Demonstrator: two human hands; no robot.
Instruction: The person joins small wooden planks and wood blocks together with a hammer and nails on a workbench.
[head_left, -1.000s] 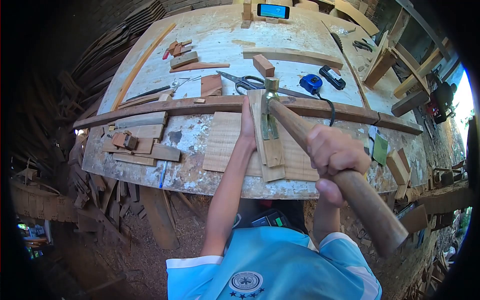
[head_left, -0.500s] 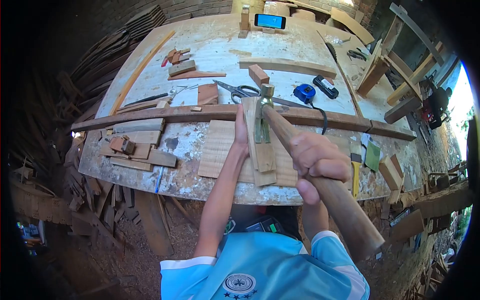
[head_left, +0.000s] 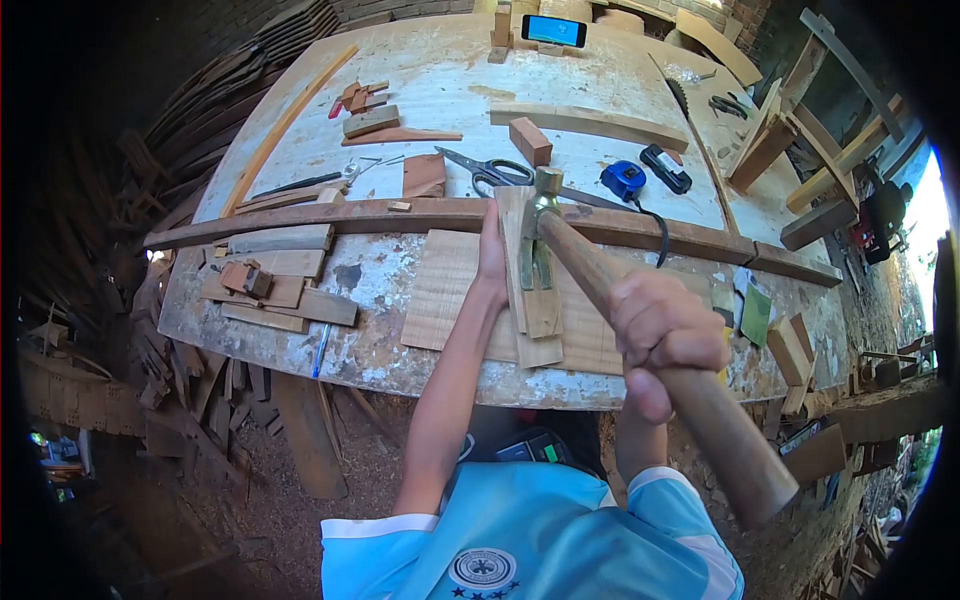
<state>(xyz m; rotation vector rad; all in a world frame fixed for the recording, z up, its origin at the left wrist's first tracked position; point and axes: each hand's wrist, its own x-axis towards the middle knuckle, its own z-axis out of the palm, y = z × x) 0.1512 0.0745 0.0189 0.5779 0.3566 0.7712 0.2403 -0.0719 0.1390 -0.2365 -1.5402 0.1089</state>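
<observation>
Hammer [head_left: 640,320], long wooden handle, brass-coloured claw head over strip [head_left: 518,250].

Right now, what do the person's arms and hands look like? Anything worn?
Both hands, left and right, are bare: no gloves, and no rings or watch that I can make out. The forearms are bare too. Short light-blue sleeves with white cuffs belong to a football-style shirt with a round crest and small stars on the chest.
</observation>
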